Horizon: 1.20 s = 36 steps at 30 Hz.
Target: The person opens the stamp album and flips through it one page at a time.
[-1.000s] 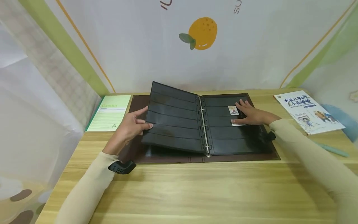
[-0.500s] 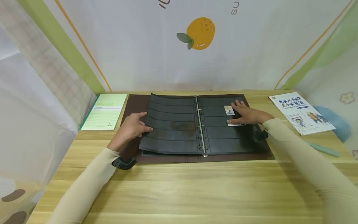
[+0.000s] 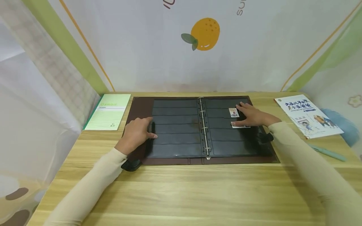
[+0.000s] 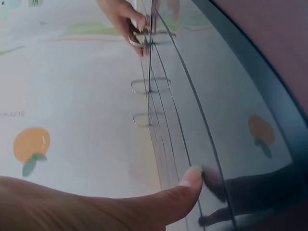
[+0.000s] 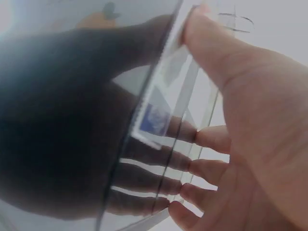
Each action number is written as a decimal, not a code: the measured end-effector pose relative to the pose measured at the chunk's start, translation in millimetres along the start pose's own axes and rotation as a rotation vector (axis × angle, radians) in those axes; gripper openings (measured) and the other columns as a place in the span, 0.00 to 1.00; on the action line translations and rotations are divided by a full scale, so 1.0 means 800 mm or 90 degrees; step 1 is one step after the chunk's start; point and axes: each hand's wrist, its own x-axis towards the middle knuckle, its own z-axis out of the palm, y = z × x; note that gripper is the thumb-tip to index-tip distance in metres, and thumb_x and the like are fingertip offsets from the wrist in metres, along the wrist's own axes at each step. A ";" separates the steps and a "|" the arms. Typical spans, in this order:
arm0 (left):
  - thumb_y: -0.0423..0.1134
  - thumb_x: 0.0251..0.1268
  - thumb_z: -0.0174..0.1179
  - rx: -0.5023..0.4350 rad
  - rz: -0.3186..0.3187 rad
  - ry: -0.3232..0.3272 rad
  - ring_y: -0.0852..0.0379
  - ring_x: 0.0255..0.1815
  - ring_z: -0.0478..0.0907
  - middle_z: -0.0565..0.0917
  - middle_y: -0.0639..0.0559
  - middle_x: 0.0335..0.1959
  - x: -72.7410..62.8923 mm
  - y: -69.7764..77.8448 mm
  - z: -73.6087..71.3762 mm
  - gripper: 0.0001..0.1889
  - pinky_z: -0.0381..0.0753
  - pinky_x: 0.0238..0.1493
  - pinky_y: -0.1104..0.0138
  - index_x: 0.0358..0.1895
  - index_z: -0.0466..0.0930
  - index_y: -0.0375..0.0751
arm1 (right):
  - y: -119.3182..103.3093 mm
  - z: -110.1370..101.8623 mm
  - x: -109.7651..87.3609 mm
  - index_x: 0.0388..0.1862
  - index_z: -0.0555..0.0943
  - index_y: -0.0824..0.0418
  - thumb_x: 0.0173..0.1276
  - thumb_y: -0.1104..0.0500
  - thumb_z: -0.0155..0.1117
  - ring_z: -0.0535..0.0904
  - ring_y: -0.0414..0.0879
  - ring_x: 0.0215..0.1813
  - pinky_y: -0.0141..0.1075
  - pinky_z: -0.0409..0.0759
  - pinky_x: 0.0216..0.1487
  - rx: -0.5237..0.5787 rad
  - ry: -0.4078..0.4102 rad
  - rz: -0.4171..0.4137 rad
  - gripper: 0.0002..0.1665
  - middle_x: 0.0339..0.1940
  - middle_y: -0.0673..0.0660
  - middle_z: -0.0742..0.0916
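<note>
Had the album [image 3: 167,161] lying open on the table [image 3: 183,191]. Rested the left hand [image 3: 134,133] with loose grip at the left page [image 3: 178,138]; laid the right hand [image 3: 253,116] with spread grip on the right page [image 3: 226,146], thumb over a card [image 3: 237,126].

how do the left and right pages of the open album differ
The left page shows no stamps; the right page bears two small stamp-like pieces, one partly hidden by the right hand. The left hand is at the left page's outer edge; the right hand lies over the right page. Both pages are black, banded with horizontal strips and held by the same metal rings.
</note>
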 end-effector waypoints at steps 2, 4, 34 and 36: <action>0.51 0.49 0.78 0.027 0.024 0.022 0.48 0.25 0.80 0.87 0.36 0.42 0.000 0.010 0.002 0.40 0.71 0.18 0.63 0.66 0.78 0.36 | 0.000 -0.004 -0.001 0.81 0.50 0.73 0.67 0.37 0.67 0.43 0.77 0.80 0.72 0.49 0.74 -0.026 0.026 -0.011 0.61 0.81 0.78 0.50; 0.53 0.48 0.78 0.059 0.049 0.044 0.45 0.32 0.81 0.86 0.37 0.49 0.002 0.022 0.006 0.39 0.74 0.23 0.61 0.64 0.80 0.40 | 0.002 -0.010 0.000 0.79 0.55 0.74 0.68 0.38 0.66 0.50 0.78 0.78 0.72 0.54 0.72 -0.049 0.050 -0.024 0.57 0.78 0.79 0.56; 0.63 0.50 0.74 -0.022 0.021 -0.277 0.20 0.78 0.29 0.35 0.36 0.84 0.037 0.095 0.029 0.59 0.42 0.68 0.22 0.83 0.46 0.62 | 0.012 -0.041 0.021 0.47 0.73 0.78 0.62 0.44 0.74 0.73 0.61 0.44 0.53 0.77 0.49 0.046 0.114 0.154 0.38 0.45 0.73 0.79; 0.63 0.51 0.73 -0.021 0.022 -0.280 0.20 0.78 0.29 0.35 0.37 0.84 0.038 0.095 0.030 0.59 0.42 0.68 0.22 0.83 0.45 0.63 | 0.011 -0.039 0.021 0.50 0.72 0.80 0.63 0.44 0.74 0.73 0.62 0.46 0.55 0.76 0.51 0.047 0.114 0.166 0.40 0.48 0.75 0.79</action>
